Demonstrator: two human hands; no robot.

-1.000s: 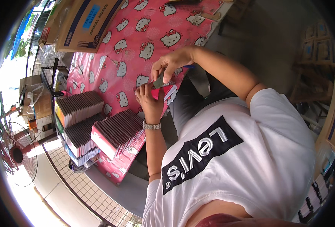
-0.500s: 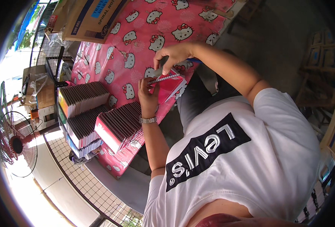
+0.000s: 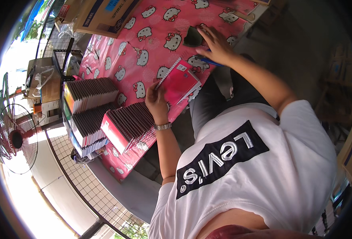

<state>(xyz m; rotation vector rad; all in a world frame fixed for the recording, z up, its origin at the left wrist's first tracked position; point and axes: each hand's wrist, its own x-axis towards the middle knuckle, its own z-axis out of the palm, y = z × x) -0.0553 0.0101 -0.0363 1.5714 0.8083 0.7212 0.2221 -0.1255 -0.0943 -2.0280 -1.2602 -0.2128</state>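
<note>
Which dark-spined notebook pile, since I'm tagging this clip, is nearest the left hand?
The pink-covered pile, just left of the watch; the other piles, showing yellow and green covers, sit farther from the left hand.

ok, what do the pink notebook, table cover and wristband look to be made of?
Pink notebook: paper, probably a smooth card cover; pale page edges show.
Table cover: likely plastic or vinyl sheet, glossy; light glares off it.
Wristband: seems metal, shiny; silvery and link-like, though small here.

Looked down from head height in wide fisheye, close above the white shirt [image 3: 243, 175], lower right, toward the table [image 3: 156, 59], upper centre.
</note>
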